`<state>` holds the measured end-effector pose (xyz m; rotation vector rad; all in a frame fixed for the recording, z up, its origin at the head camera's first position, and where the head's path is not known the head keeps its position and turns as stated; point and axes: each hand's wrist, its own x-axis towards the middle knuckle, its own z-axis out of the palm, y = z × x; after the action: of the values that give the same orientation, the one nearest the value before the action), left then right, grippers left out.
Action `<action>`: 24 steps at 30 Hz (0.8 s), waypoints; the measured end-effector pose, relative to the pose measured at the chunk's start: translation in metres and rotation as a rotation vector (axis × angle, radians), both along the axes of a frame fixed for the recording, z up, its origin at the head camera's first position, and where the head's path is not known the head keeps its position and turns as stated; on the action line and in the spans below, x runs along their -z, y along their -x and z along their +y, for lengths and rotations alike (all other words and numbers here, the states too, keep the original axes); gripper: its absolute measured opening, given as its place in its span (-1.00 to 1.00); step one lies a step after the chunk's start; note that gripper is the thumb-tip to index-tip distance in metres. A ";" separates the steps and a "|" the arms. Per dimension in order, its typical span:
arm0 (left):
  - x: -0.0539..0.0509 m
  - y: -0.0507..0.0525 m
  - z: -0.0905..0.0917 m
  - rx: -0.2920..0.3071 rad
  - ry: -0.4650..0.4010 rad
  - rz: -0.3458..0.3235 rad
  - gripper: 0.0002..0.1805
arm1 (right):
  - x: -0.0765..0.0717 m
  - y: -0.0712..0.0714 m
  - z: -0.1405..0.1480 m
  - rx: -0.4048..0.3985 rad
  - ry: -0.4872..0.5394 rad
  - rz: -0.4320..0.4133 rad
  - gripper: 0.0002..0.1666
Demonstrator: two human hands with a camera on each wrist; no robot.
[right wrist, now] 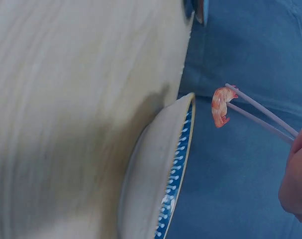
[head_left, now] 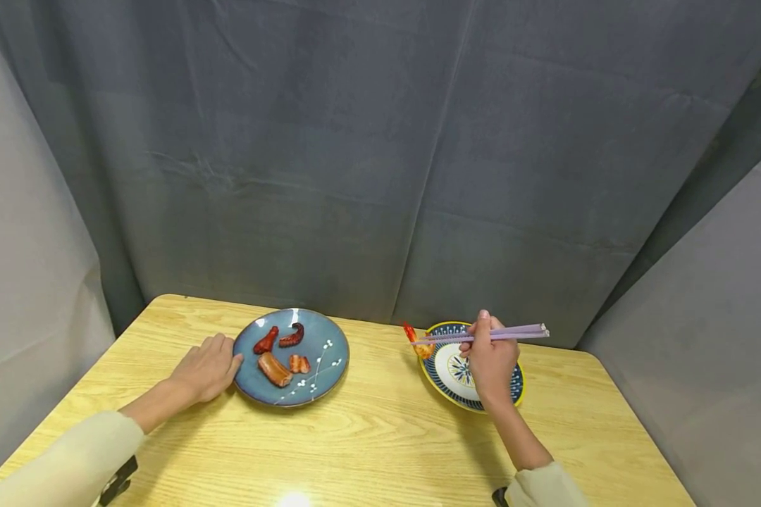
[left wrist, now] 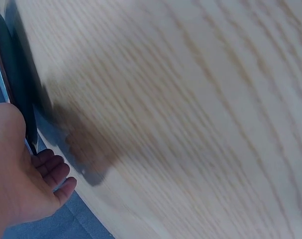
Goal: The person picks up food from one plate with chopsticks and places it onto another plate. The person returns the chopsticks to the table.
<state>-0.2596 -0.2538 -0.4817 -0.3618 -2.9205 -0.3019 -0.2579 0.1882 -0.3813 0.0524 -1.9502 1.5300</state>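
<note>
In the head view my right hand [head_left: 493, 362] holds a pair of lilac chopsticks [head_left: 514, 332]. Their tips pinch a red-and-orange shrimp [head_left: 423, 350] above the left rim of a patterned bowl [head_left: 442, 373] with a yellow edge. The right wrist view shows the shrimp [right wrist: 220, 106] lifted clear of the bowl rim. At the left, my left hand [head_left: 206, 367] holds the left edge of a blue plate [head_left: 326, 331]. On that plate lie a drumstick [head_left: 266, 340], a dark curled tentacle [head_left: 292, 336], a brown rib-like piece [head_left: 274, 370] and a small bacon-like strip [head_left: 299, 364].
Both dishes stand on a light wood table [head_left: 355, 436], near its back edge. A grey curtain [head_left: 323, 176] hangs behind, and pale cloth panels [head_left: 704, 338] rise at the two sides. A gap of bare tabletop separates plate and bowl.
</note>
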 end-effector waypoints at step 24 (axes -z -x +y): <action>-0.001 0.000 0.001 0.000 0.028 0.033 -0.73 | 0.060 0.020 0.053 0.111 -0.084 -0.076 -0.40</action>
<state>-0.2596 -0.2532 -0.4805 -0.3673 -2.8948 -0.2529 -0.2780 0.2407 -0.4409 -0.0784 -2.0411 1.3965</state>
